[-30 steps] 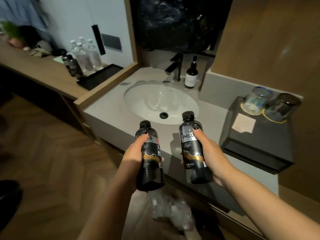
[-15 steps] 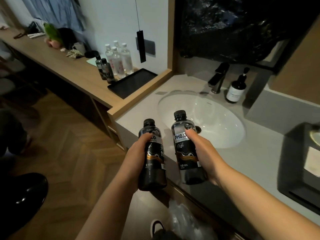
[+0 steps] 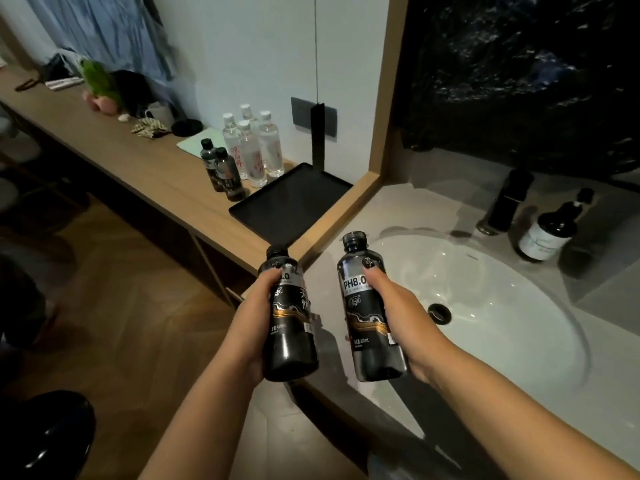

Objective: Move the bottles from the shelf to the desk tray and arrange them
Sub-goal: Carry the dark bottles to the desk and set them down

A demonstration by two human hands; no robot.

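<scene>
1. The tray [image 3: 294, 202] lies on the desk [image 3: 114, 150], against the wall corner.
2. Left of the tray stand four clear bottles [image 3: 251, 147], with two dark bottles [image 3: 221, 169] before them.
3. Right of the tray lies the sink [image 3: 502, 306]; the tap [image 3: 507, 202] and pump bottle [image 3: 550, 226] stand behind it.
4. Before the tray, the left hand [image 3: 258, 317] and right hand [image 3: 398, 313] each hold one upright bottle.

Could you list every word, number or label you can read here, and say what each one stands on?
"PH8.0": label of the dark bottle in the right hand.
".0": partly hidden label of the dark bottle in the left hand.
Small print on both, apparently a volume: too small to be sure.
Red characters on the clear bottles: blurred.
Pump bottle label: unreadable.
</scene>
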